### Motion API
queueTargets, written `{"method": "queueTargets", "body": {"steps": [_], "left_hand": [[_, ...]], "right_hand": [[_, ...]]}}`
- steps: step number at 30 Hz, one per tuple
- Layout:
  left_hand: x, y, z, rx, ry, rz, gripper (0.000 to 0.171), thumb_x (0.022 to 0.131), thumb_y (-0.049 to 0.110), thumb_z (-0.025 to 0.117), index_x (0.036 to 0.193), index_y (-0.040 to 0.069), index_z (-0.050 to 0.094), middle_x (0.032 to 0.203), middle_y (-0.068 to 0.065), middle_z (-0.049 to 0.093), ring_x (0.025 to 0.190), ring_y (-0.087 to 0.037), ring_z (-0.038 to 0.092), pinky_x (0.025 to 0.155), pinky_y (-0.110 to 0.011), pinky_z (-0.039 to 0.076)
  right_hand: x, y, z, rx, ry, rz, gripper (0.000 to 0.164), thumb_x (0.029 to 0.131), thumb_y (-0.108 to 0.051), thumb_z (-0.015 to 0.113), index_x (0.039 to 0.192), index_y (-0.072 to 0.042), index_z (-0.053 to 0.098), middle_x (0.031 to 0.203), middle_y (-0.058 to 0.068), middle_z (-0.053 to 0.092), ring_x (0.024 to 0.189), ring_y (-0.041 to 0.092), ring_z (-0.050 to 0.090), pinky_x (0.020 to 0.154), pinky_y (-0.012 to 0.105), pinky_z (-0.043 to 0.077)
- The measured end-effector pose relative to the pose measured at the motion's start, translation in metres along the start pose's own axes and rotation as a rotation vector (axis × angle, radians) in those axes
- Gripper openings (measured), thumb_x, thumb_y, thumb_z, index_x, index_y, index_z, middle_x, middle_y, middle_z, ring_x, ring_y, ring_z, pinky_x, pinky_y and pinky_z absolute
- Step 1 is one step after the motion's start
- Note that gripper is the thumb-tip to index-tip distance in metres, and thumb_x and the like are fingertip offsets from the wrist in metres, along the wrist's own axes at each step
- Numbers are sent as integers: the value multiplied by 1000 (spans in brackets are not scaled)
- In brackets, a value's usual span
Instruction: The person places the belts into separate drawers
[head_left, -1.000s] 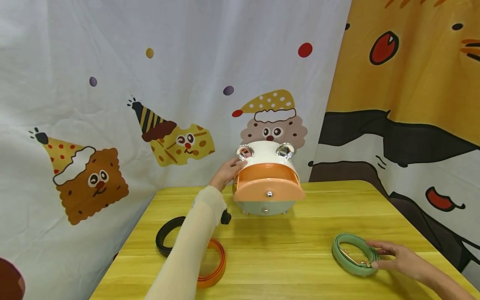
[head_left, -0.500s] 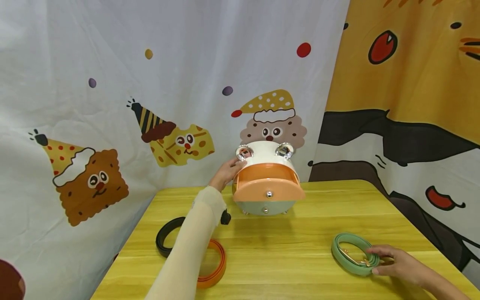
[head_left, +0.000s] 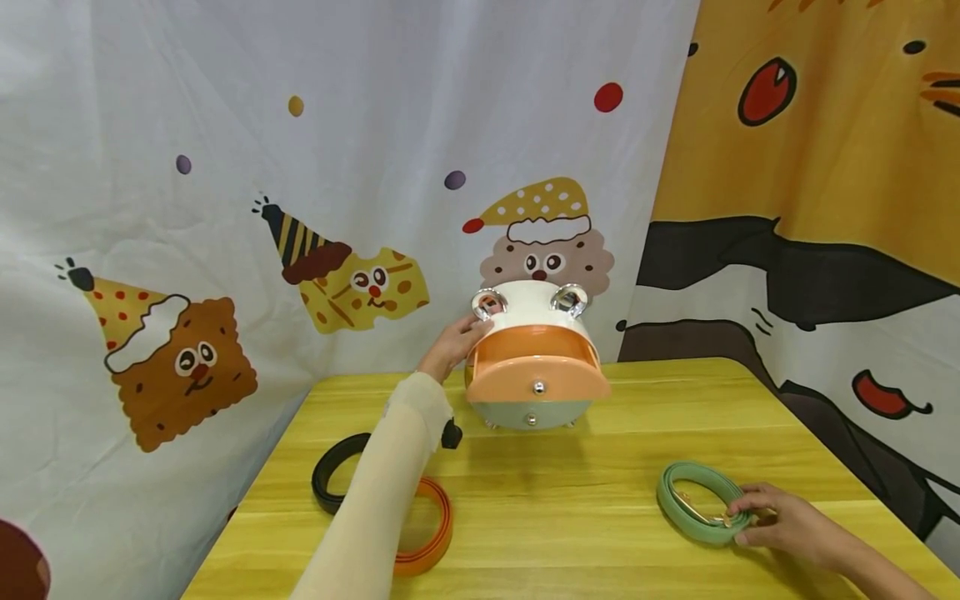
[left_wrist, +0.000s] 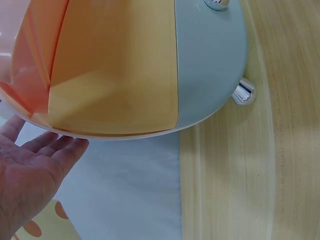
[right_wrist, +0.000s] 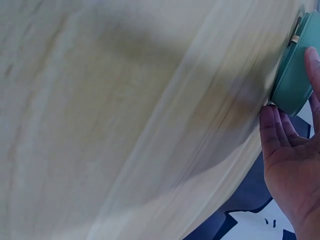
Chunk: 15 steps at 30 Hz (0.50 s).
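My left hand [head_left: 455, 343] rests its fingers along the left side of a frog-shaped storage box [head_left: 528, 308] with a white top, silver ring eyes and two drawers. The orange upper drawer [head_left: 555, 382] stands pulled out, while the grey-green lower drawer [head_left: 498, 413] is closed. In the left wrist view, the fingertips [left_wrist: 75, 144] lie nearly straight at the box's edge. At the right, my right hand [head_left: 795, 527] pinches the near right side of a coiled green belt [head_left: 678, 515] with a gold buckle. The right wrist view shows the thumb on the belt's outer face [right_wrist: 292, 92].
A coiled black belt [head_left: 324, 477] and a coiled orange belt [head_left: 435, 542] lie at the left of the wooden table [head_left: 570, 517], partly hidden by my left sleeve [head_left: 382, 492]. A printed cloth [head_left: 375, 100] hangs behind the table.
The green belt has shifted slightly left with my right hand, whose fingers have closed in on its side. My left hand and the storage box have stayed in place.
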<state>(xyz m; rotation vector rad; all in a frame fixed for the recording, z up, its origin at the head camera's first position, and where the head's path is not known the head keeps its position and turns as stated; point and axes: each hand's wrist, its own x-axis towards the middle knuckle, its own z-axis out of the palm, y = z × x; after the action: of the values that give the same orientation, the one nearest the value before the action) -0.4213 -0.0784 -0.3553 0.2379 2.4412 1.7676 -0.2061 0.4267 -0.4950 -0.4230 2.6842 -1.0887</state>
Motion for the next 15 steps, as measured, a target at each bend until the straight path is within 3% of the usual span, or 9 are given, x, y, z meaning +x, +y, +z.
{"method": "queueTargets", "body": {"steps": [7, 10, 12, 14, 15], "left_hand": [[2, -1, 1, 3, 7, -1, 71, 93, 57, 61, 152, 23, 42, 152, -11, 43, 139, -32, 37, 112, -50, 33], [2, -1, 0, 0, 7, -8, 70, 93, 56, 61, 152, 23, 42, 153, -11, 42, 140, -32, 37, 112, -50, 33], [2, -1, 0, -8, 3, -12, 70, 94, 56, 61, 152, 23, 42, 153, -11, 41, 140, -32, 36, 112, -50, 33], [2, -2, 0, -15, -6, -13, 71, 94, 55, 61, 153, 22, 40, 154, -11, 40, 140, -32, 36, 112, -50, 33], [2, -2, 0, -18, -11, -13, 72, 94, 55, 61, 154, 21, 39, 154, -11, 39, 140, -33, 36, 112, -50, 33]], "right_hand": [[3, -7, 1, -13, 42, 19, 31, 87, -26, 77, 108, -5, 68, 129, 40, 45, 118, 59, 45, 79, 30, 55], [5, -10, 1, 32, 42, 21, 32, 87, -28, 77, 108, -5, 67, 129, 37, 46, 118, 26, 56, 78, 29, 55], [6, -12, 1, 76, 30, 3, 32, 89, -26, 75, 109, -2, 66, 127, 34, 48, 109, 3, 54, 77, 30, 56], [7, -15, 1, 95, 30, -7, 32, 90, -26, 74, 109, -2, 65, 126, 30, 50, 99, -12, 47, 75, 29, 56], [8, -16, 1, 93, 33, -14, 31, 90, -25, 74, 109, -2, 65, 125, 28, 51, 97, -14, 47, 74, 29, 56]]}}
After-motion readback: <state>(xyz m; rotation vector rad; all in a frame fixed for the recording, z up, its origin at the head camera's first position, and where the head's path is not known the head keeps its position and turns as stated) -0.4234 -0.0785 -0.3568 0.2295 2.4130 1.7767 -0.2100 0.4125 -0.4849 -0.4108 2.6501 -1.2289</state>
